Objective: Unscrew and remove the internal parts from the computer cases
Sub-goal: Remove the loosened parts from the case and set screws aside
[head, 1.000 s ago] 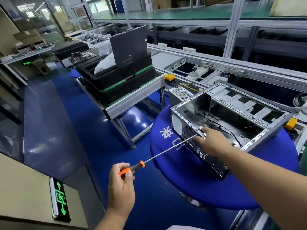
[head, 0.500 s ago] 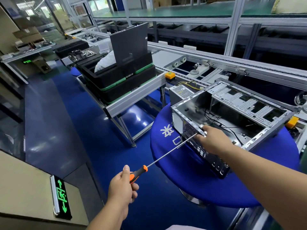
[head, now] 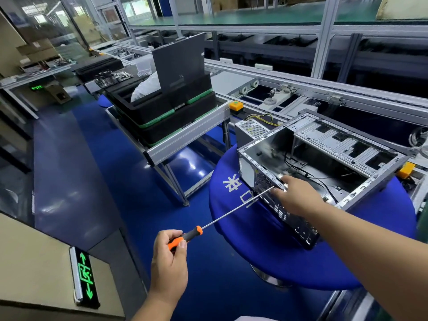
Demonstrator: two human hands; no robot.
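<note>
While the open computer case (head: 324,167) lies on its side on the round blue table (head: 266,251), a long screwdriver (head: 222,220) is held against its rear panel. The orange-and-black handle is gripped by the left hand (head: 170,260), whose fingers are curled round it with the thumb laid along the top; the forearm is raised from the lower edge of the view. The thin steel shaft is angled up and to the right, and its tip is met at the case's near rear edge by the right hand (head: 295,196). The right arm is stretched forward from the lower right, the palm turned down; its fingertips are placed at the shaft's tip and the case rim, but whether anything is pinched there cannot be told. Black cables (head: 308,173) are seen inside the case. A grey power supply (head: 251,130) is set just behind the case.
</note>
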